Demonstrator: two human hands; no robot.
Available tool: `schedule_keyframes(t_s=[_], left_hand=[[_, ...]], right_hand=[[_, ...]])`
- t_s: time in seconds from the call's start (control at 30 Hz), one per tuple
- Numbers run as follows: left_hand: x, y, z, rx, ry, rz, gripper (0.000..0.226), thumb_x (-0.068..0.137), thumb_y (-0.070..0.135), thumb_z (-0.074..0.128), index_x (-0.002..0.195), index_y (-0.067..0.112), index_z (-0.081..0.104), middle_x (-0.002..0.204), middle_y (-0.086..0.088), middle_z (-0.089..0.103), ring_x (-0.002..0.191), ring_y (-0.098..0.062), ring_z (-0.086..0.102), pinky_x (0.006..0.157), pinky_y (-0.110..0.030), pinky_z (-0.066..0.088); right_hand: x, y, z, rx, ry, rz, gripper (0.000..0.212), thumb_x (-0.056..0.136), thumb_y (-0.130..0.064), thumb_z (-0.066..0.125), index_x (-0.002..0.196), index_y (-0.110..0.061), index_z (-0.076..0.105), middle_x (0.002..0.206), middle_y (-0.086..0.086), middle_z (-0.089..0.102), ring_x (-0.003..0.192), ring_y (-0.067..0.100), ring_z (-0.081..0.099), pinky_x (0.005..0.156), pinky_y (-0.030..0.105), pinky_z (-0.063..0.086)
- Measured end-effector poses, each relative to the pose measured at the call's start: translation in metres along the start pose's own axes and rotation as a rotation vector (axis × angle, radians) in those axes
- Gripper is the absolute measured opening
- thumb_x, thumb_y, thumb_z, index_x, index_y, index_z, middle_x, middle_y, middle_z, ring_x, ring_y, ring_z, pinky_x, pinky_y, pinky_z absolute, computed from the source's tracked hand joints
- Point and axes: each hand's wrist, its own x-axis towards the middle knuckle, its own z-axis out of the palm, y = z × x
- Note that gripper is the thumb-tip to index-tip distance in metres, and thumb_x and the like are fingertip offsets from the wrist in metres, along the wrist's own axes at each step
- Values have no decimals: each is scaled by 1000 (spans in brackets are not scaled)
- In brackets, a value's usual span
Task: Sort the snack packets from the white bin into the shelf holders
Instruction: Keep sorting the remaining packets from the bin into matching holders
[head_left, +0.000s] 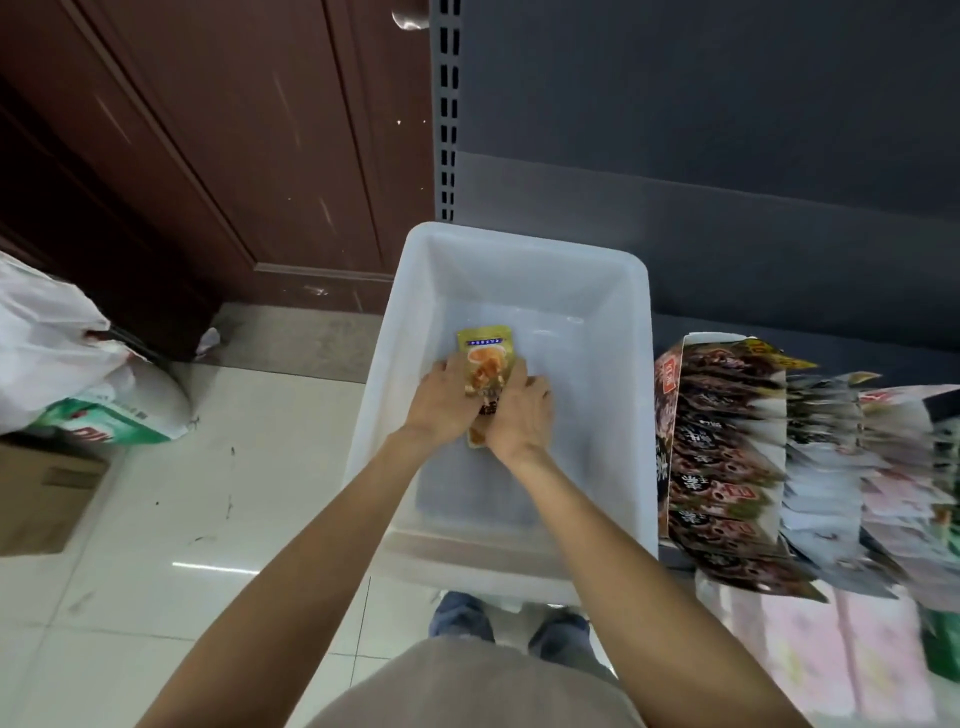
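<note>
Both hands, left hand (444, 402) and right hand (519, 415), have their grip closed on one yellow snack packet (485, 371) low inside the white bin (631, 405). Recommend lifting it flat, clearing the rim, then seating it upright among the matching shelf holders (727, 467) to the right.

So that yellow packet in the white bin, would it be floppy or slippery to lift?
Probably floppy: the yellow packet looks like a thin, flat pouch, and both the left hand and right hand are on it. Likely light, being flat. Possibly slippery, since the white bin floor looks smooth and glossy.
</note>
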Motion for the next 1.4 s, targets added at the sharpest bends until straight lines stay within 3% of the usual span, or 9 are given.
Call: schedule_keyframes(t_s=[0.1, 0.3, 0.43, 0.53, 0.7, 0.87, 1.07, 1.3, 1.4], left_hand=[[3, 1, -5, 31, 30, 58, 70, 82, 4, 56, 145, 15, 28, 145, -16, 31, 132, -32, 34, 107, -34, 27], [7, 6, -22, 456, 82, 441, 102, 68, -6, 58, 150, 30, 8, 158, -4, -2, 144, -28, -2, 115, -39, 18], [3, 7, -30, 378, 195, 630, 93, 65, 10, 74, 143, 32, 28, 156, -1, 14, 144, -26, 7, 115, -42, 19], [-5, 8, -30, 303, 169, 843, 47, 76, 33, 69, 120, 27, 54, 137, 3, 50, 133, -20, 34, 108, -38, 31], [-46, 46, -21, -52, 7, 645, 30, 77, 58, 52, 95, 34, 55, 85, 21, 67, 85, 4, 62, 79, -24, 48], [-78, 116, 18, 28, 198, 841, 23, 83, 53, 50, 96, 34, 53, 86, 17, 70, 80, -4, 65, 69, -24, 49], [-97, 206, 51, -300, 144, 821, 44, 88, 26, 64, 129, 28, 47, 121, 14, 60, 111, 1, 55, 96, -21, 43], [-72, 269, 124, 398, 258, 784, 54, 88, 29, 60, 138, 18, 44, 135, -6, 53, 130, -21, 42, 112, -36, 22], [-62, 272, 151, 583, 357, 700, 39, 90, 28, 56, 127, 17, 56, 123, -10, 61, 123, -24, 50, 115, -47, 14]], right_hand=[[3, 6, -14, 194, -8, 27, 70, 75, -19, 76, 131, -11, 35, 117, 17, 54, 105, 37, 57, 74, 32, 43], [-15, 10, -69, -214, -11, -153, 28, 84, -20, 65, 111, -15, 62, 109, 12, 66, 104, 35, 61, 75, 33, 46], [-31, 17, -108, -241, -52, -265, 19, 83, -18, 63, 102, -14, 63, 103, 11, 67, 100, 33, 61, 72, 30, 41], [-45, 28, -130, -11, -76, -317, 15, 77, -17, 72, 91, -16, 66, 90, 3, 69, 88, 23, 61, 68, 30, 42], [-79, 61, -173, 529, 65, -374, 20, 79, -14, 75, 71, -28, 63, 62, -19, 63, 57, -3, 53, 53, 15, 37], [-110, 121, -196, 896, 206, -286, 20, 86, -6, 65, 94, -24, 69, 82, -10, 72, 70, 6, 66, 54, 24, 56], [-139, 218, -247, 1142, 620, -174, 12, 89, -13, 62, 91, -23, 68, 82, -10, 74, 77, 7, 69, 67, 21, 56], [-115, 326, -297, 1211, 670, -181, 18, 93, -10, 59, 93, -26, 66, 87, -9, 72, 86, 10, 67, 69, 22, 55], [-99, 344, -315, 1178, 627, -265, 14, 94, -9, 57, 99, -21, 64, 95, -4, 70, 91, 9, 67, 70, 22, 56]])
